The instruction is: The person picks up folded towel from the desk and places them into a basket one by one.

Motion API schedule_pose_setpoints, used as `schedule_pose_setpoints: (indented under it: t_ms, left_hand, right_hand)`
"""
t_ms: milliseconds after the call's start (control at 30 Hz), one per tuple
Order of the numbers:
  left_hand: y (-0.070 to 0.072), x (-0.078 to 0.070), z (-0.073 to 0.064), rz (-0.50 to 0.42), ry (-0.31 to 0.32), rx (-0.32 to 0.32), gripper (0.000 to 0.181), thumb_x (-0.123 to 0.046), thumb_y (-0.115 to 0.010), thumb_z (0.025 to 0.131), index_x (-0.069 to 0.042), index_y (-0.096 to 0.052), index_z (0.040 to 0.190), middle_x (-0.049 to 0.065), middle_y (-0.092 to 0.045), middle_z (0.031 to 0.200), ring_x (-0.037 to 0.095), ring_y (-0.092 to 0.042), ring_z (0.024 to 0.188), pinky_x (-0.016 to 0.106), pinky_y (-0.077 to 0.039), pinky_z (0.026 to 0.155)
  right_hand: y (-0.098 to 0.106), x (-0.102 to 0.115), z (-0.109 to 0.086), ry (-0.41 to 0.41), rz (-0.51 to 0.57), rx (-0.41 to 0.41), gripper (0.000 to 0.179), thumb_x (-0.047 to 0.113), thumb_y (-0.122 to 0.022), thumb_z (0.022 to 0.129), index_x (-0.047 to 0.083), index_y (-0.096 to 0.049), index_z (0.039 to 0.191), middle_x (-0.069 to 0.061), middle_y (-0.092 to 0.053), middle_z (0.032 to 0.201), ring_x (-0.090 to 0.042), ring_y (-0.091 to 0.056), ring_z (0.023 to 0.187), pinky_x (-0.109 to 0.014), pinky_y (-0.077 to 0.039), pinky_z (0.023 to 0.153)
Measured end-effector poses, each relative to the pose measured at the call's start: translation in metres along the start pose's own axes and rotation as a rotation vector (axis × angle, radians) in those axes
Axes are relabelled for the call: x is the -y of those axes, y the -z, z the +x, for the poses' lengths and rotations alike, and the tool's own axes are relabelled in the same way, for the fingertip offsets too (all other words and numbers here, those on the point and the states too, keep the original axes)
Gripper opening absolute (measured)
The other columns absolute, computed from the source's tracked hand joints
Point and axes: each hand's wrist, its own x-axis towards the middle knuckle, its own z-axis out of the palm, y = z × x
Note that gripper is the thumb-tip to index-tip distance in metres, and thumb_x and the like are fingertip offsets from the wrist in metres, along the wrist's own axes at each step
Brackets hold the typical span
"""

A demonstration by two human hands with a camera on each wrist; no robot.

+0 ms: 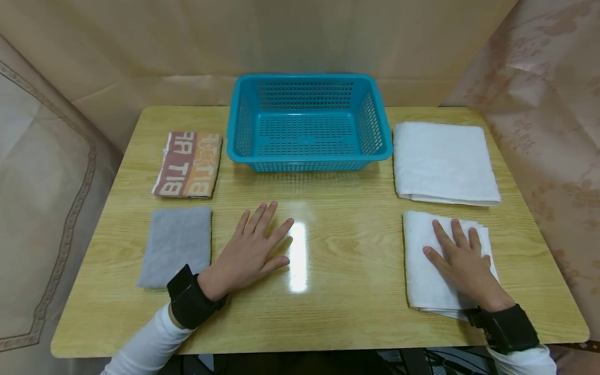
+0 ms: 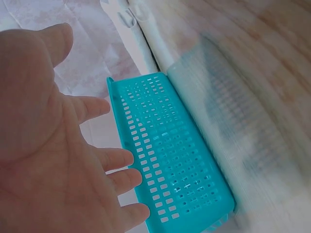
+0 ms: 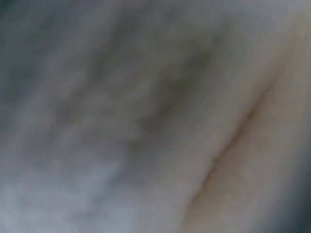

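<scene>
Right hand on a folded cloth, left hand free. The right hand lies over the nearer of two folded white towels, a soft rectangular textile at the near right of the pale yellow wood-grain table. The contact is best kept flat and light, with pressure shared across palm and fingers, since a push from the fingertips alone would probably ruck the top layer or slide the layers apart. If the towel is to be lifted, the fingers would do well to pass beneath all the layers at the folded edge, not pinch only the uppermost.

The fingers of the right hand are extended and spread, the thumb set apart; they appear to rest on the upper face without clasping it. The right wrist view is too blurred to refine this. The left hand has its fingers straight and fanned, holding nothing; it appears raised above the table, just beside the square grey folded cloth. Beyond it lies a folded red-and-orange lettered towel; a blue perforated plastic basket stands at the far middle, contents absent.
</scene>
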Motion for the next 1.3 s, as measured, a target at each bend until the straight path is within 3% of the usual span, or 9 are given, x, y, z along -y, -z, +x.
schedule_pose_setpoints:
  t_ms: [400,600,1000,1300]
  left_hand:
    - [-0.002,0.001,0.001,0.039,-0.007,-0.021,0.069,-0.059,-0.036,0.102,-0.019,-0.029,0.158,0.026,-0.012,0.163,0.041,-0.014,0.15,0.061,-0.013,0.117]
    - [-0.005,0.001,0.001,0.032,-0.014,-0.034,0.068,-0.056,-0.043,0.102,-0.019,-0.03,0.158,0.025,-0.013,0.162,0.041,-0.015,0.15,0.061,-0.014,0.117]
    - [-0.005,0.001,0.001,0.024,-0.001,-0.016,0.069,-0.061,-0.028,0.102,-0.02,-0.029,0.158,0.025,-0.012,0.163,0.04,-0.014,0.15,0.06,-0.012,0.117]
    - [-0.005,0.0,0.001,0.023,0.005,0.004,0.068,-0.058,-0.038,0.102,-0.02,-0.027,0.159,0.024,-0.01,0.163,0.039,-0.011,0.151,0.059,-0.009,0.118]
  right_hand:
    - [0.001,0.009,0.004,0.017,-0.008,0.004,0.077,0.054,-0.039,0.104,0.017,-0.002,0.161,-0.027,0.01,0.161,-0.058,0.019,0.14,-0.089,-0.008,0.086]
    - [-0.003,0.014,0.006,0.026,-0.018,-0.012,0.077,0.054,-0.039,0.104,0.016,-0.005,0.161,-0.029,0.007,0.162,-0.059,0.016,0.141,-0.089,-0.009,0.087]
    - [-0.007,0.023,0.008,0.055,-0.026,-0.027,0.075,0.054,-0.04,0.104,0.017,-0.007,0.161,-0.028,0.005,0.162,-0.058,0.014,0.142,-0.089,-0.01,0.088]
    - [-0.009,0.029,0.01,0.068,-0.039,-0.025,0.075,0.054,-0.04,0.104,0.017,-0.008,0.161,-0.027,0.003,0.162,-0.057,0.013,0.143,-0.088,-0.01,0.089]
